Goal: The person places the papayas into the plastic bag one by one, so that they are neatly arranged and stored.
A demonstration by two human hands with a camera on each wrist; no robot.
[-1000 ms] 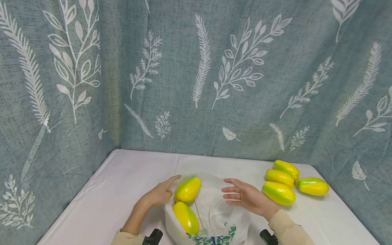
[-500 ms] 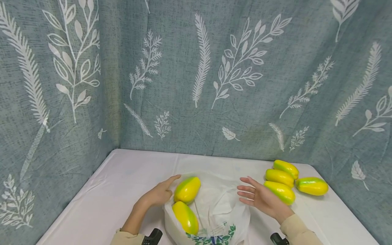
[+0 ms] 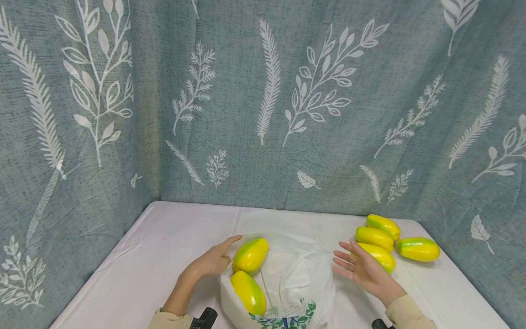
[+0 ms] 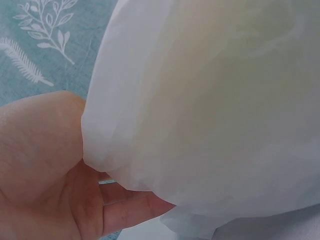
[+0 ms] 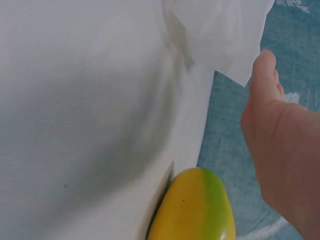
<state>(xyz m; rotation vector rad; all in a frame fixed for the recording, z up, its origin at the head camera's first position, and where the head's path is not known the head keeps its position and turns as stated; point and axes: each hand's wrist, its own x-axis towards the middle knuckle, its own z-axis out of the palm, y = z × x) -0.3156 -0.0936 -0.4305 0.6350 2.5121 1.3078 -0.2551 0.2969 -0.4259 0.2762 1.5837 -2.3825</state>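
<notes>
A white plastic bag (image 3: 296, 269) with a green leaf print stands with its mouth wide, holding two yellow-green papayas, an upper one (image 3: 251, 256) and a lower one (image 3: 249, 293), along its left side. My left hand (image 3: 210, 261) grips the bag's left rim, index finger stretched along the edge; in the left wrist view the thin plastic (image 4: 200, 125) lies between thumb and fingers and hides the fingertips. My right hand (image 3: 361, 269), holding nothing, has its fingers spread just right of the bag. It partly covers the nearest papaya (image 3: 380, 257) of the group on the right.
More papayas lie at the table's right side: one at the back (image 3: 383, 226), one in the middle (image 3: 375, 238) and one farther right (image 3: 418, 249). A white cloth covers the table (image 3: 123, 278). Patterned blue-green curtains (image 3: 238, 114) hang behind and at both sides.
My right hand has moved right, from over the bag's right part to beside the nearest papaya. The bag's right side has spread outward. My left hand has stayed in place.
</notes>
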